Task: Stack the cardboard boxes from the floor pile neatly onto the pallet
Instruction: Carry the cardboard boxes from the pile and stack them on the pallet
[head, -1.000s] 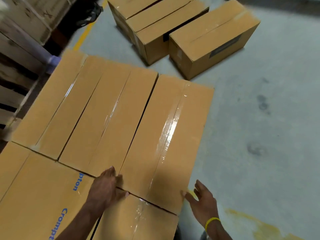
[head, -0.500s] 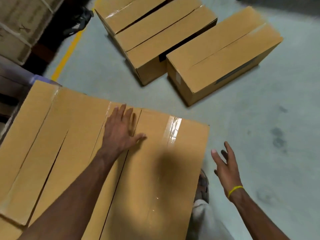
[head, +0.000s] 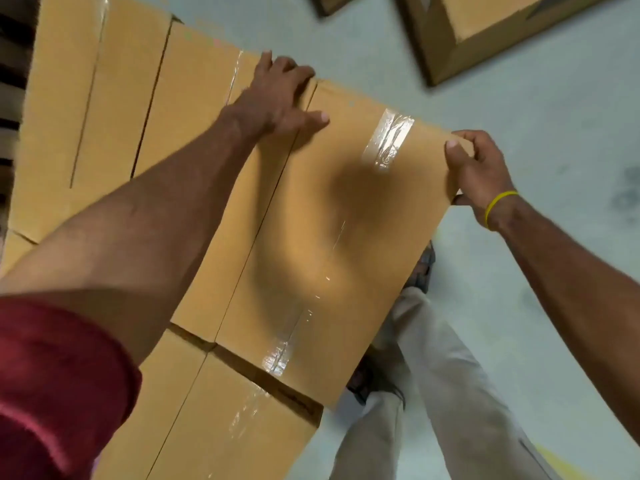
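The taped box (head: 329, 237) lies mid-frame, beside other boxes (head: 114, 98) at left. The left hand (head: 277, 95) curls its fingers over the box's far edge (thumb flat on top). The right hand (head: 481, 171) pinches its upper-right corner.

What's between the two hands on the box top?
Head view: a clear tape strip on the cardboard box top lies between left hand and right hand.
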Motion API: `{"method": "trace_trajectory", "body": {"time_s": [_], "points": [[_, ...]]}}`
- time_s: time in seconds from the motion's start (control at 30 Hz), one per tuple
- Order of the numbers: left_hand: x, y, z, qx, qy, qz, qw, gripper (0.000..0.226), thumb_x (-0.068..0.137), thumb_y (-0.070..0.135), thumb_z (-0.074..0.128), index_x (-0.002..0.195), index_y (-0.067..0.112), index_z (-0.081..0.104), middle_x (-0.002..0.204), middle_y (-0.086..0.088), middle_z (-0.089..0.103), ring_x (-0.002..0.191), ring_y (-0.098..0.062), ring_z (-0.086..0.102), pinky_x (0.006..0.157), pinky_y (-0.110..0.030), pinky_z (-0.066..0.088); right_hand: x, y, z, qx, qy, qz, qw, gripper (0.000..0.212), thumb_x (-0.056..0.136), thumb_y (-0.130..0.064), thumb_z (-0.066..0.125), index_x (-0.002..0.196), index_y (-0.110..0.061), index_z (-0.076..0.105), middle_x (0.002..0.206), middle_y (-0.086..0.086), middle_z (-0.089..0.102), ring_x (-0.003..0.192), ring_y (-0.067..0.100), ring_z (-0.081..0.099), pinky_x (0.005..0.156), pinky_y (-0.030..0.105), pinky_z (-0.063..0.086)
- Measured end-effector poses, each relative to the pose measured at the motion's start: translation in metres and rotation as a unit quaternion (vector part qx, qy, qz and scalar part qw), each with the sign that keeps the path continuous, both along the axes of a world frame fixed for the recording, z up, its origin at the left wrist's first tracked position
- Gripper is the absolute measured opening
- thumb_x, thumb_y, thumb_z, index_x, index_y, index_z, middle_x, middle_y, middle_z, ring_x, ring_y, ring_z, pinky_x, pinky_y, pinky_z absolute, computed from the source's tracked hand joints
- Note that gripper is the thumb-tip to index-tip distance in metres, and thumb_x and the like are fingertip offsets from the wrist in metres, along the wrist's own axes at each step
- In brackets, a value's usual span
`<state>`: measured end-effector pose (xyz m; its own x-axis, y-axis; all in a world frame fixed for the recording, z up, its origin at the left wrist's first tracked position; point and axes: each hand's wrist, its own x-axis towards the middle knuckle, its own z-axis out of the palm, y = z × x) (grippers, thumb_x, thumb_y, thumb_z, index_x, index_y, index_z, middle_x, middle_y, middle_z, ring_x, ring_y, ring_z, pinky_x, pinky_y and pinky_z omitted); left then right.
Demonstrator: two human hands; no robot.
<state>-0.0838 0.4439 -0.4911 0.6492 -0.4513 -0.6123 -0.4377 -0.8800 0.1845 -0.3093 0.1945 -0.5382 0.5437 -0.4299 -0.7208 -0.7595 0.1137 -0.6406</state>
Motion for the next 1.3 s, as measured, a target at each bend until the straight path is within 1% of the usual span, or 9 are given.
{"method": "trace_trajectory", "body": {"time_s": [0.13,0.33,0.5,0.67,0.8,1.0,1.07,1.2,1.3], "points": [[-0.015,0.009,-0.012,-0.002,-0.029,-0.024,0.999,0.093,0.088,0.071,0.062,0.162,0.024,0.030,0.167,-0.014,0.023,0.158,-0.042,0.003,0.128,-0.059,0.009,-0.025,0.013,-0.008,-0.013,-0.009,0.000,1.000,0.015,0.085,-0.056,0.058,0.098,-0.050,0.060,0.122,-0.003,0.064,0.106,0.023,0.064,0.061,0.051,0.061],[-0.034,0.011,-0.015,0.002,-0.051,-0.023,0.998,0.094,0.086,0.071,0.063,0.162,0.028,0.028,0.167,-0.008,0.024,0.155,-0.037,0.013,0.122,-0.064,0.026,-0.040,0.020,-0.010,-0.023,-0.011,-0.005,1.000,0.014,0.084,-0.058,0.058,0.096,-0.051,0.059,0.128,-0.005,0.061,0.111,0.020,0.063,0.056,0.043,0.059],[-0.039,0.008,-0.011,0.002,-0.047,-0.040,0.998,0.094,0.087,0.069,0.065,0.162,0.027,0.028,0.167,-0.010,0.023,0.157,-0.040,0.005,0.124,-0.062,0.021,-0.049,0.023,-0.009,-0.022,-0.013,-0.021,0.999,0.016,0.089,-0.054,0.058,0.102,-0.045,0.058,0.128,-0.004,0.060,0.108,0.019,0.062,0.057,0.041,0.058],[-0.038,0.006,-0.014,0.006,-0.032,-0.050,0.998,0.096,0.084,0.072,0.066,0.161,0.030,0.027,0.166,-0.012,0.020,0.157,-0.045,-0.003,0.119,-0.073,0.021,-0.050,0.023,-0.009,-0.016,-0.021,-0.028,0.999,0.017,0.092,-0.050,0.058,0.107,-0.041,0.058,0.126,-0.002,0.060,0.100,0.017,0.061,0.063,0.047,0.060],[-0.035,0.006,-0.016,0.005,-0.023,-0.048,0.999,0.096,0.083,0.070,0.068,0.161,0.032,0.027,0.166,-0.012,0.019,0.156,-0.045,-0.005,0.115,-0.078,0.023,-0.051,0.021,-0.010,-0.013,-0.017,-0.032,0.999,0.019,0.093,-0.050,0.058,0.109,-0.039,0.060,0.124,-0.003,0.061,0.103,0.019,0.061,0.066,0.051,0.061],[-0.034,0.005,-0.016,0.011,-0.016,-0.060,0.998,0.101,0.080,0.069,0.073,0.161,0.038,0.020,0.165,-0.010,0.017,0.156,-0.044,-0.005,0.111,-0.079,0.028,-0.053,0.019,-0.010,-0.016,-0.016,-0.025,0.999,0.018,0.095,-0.048,0.059,0.110,-0.040,0.062,0.117,-0.008,0.061,0.104,0.019,0.062,0.063,0.046,0.062],[-0.035,0.003,-0.015,0.015,-0.012,-0.066,0.998,0.099,0.080,0.069,0.073,0.159,0.040,0.021,0.164,-0.011,0.017,0.156,-0.045,-0.007,0.111,-0.080,0.027,-0.052,0.018,-0.009,-0.015,-0.016,-0.019,1.000,0.018,0.093,-0.050,0.060,0.108,-0.041,0.063,0.115,-0.010,0.062,0.106,0.022,0.063,0.068,0.048,0.062],[-0.034,-0.002,-0.014,0.010,-0.003,-0.054,0.998,0.092,0.081,0.069,0.072,0.156,0.039,0.027,0.163,-0.011,0.018,0.156,-0.043,-0.007,0.109,-0.083,0.025,-0.049,0.011,-0.008,-0.019,-0.022,-0.001,1.000,0.026,0.080,-0.061,0.061,0.101,-0.046,0.065,0.109,-0.014,0.067,0.105,0.021,0.064,0.090,0.055,0.057],[-0.036,-0.004,-0.013,0.012,-0.005,-0.051,0.999,0.093,0.080,0.069,0.072,0.155,0.037,0.028,0.163,-0.012,0.018,0.156,-0.044,-0.007,0.108,-0.085,0.024,-0.048,0.008,-0.005,-0.009,-0.025,-0.006,1.000,0.028,0.081,-0.059,0.064,0.103,-0.042,0.067,0.109,-0.011,0.068,0.104,0.025,0.066,0.090,0.055,0.057]]}}
